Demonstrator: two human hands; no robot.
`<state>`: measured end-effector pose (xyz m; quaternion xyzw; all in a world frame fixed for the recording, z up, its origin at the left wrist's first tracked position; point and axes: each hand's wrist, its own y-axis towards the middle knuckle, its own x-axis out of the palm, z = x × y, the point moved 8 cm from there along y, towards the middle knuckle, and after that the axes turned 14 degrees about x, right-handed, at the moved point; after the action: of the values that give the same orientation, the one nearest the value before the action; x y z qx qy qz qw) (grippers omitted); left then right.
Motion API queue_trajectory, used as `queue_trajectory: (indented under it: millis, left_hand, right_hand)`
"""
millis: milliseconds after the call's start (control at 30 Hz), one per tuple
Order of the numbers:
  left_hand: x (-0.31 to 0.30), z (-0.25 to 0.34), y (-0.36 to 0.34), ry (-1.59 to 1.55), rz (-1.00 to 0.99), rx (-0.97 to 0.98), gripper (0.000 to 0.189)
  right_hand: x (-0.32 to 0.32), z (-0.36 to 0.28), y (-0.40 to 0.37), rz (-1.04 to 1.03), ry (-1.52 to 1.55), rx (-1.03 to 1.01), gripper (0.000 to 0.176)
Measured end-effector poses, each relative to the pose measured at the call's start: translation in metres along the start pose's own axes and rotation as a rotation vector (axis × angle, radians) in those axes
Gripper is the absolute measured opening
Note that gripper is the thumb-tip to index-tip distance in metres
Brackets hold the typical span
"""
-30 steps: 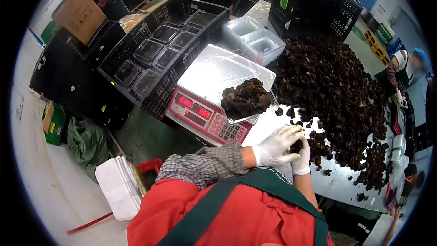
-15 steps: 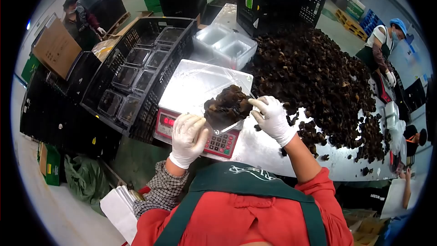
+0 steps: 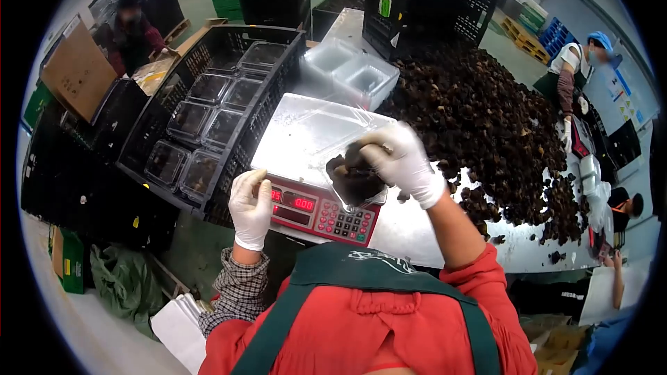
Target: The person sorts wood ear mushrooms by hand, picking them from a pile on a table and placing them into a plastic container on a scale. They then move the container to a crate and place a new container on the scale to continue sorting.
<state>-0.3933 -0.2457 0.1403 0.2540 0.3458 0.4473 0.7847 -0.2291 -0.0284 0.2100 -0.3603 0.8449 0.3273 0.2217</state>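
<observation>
While the right hand [image 3: 411, 167], white-gloved, reaches in palm down, its fingers closed on dark, ruffled pieces [image 3: 358, 158] above a clear plastic tray [image 3: 349, 205] on the red-and-silver digital scale [image 3: 299, 128], the left hand [image 3: 250, 210], also gloved, is raised by the scale's left corner, released and loosely curled. It hides part of the display; the right fingertips are blurred. A brown-black heap [image 3: 479, 111] covers much of the shiny metal worktop [image 3: 420, 239], beside a black perforated crate [image 3: 258, 117].

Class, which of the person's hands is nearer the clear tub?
Right. The right hand is over the tub, holding dark pieces; the left hand is beside the red display.
</observation>
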Motion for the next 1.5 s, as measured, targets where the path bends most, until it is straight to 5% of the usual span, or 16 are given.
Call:
queue_trajectory:
  millis: [167,200,367,500,600,700,833,933,967,1000,1100,1167,1233,1267,1333,1500]
  left_hand:
    - [0.011,-0.064,0.001,-0.634,0.158,-0.5,0.029]
    - [0.01,-0.07,0.007,-0.732,0.207,-0.576,0.033]
    - [0.002,-0.104,0.029,-1.138,0.359,-0.701,0.045]
    - [0.031,-0.09,0.024,-1.208,0.252,-0.791,0.048]
    - [0.081,-0.075,-0.012,-1.427,0.049,-1.069,0.059]
    - [0.11,-0.08,-0.017,-1.483,0.057,-1.125,0.082]
    - [0.132,-0.089,0.009,-1.377,0.044,-1.104,0.098]
    - [0.143,-0.094,0.029,-1.236,-0.016,-1.016,0.111]
    - [0.14,-0.095,0.036,-1.138,-0.023,-0.945,0.11]
    - [0.136,-0.094,0.045,-1.019,0.032,-0.851,0.102]
    - [0.099,-0.014,0.075,-0.585,-0.166,0.188,0.071]
    - [0.1,0.043,0.05,-0.268,-0.472,0.637,0.045]
    - [0.114,0.058,0.01,-0.237,-0.645,0.696,0.035]
    - [0.114,0.053,-0.006,-0.172,-0.574,0.701,0.036]
    - [0.099,0.044,-0.008,-0.139,-0.466,0.611,0.041]
    - [0.075,-0.003,-0.012,-0.143,-0.258,0.042,0.051]
  right_hand:
    - [-0.093,0.071,-0.03,0.315,-0.449,0.234,0.014]
    - [-0.096,0.097,-0.044,0.254,-0.654,0.331,0.015]
    - [-0.051,0.072,-0.06,-0.004,-0.193,0.495,0.017]
    - [0.0,0.056,-0.045,-0.244,-0.172,0.512,0.017]
    - [0.043,0.054,-0.032,-0.38,-0.327,0.37,0.017]
    - [0.057,0.061,-0.031,-0.476,-0.187,0.51,0.017]
    - [0.025,0.046,-0.032,-0.461,-0.05,0.599,0.022]
    - [-0.019,0.048,-0.027,-0.218,0.088,0.591,0.017]
    - [-0.033,0.055,-0.031,-0.128,0.208,0.746,0.019]
    - [-0.046,0.066,-0.031,-0.023,0.284,0.65,0.024]
    - [-0.07,0.103,-0.042,0.222,0.43,0.686,0.055]
    - [-0.057,0.133,-0.053,0.171,0.512,0.787,0.057]
    - [-0.029,0.142,-0.06,-0.024,0.358,0.912,0.051]
    - [-0.015,0.136,-0.061,-0.158,0.183,0.72,0.04]
    - [0.014,0.139,-0.075,-0.209,0.372,0.935,0.031]
    - [0.036,0.144,-0.091,-0.27,0.6,0.991,0.027]
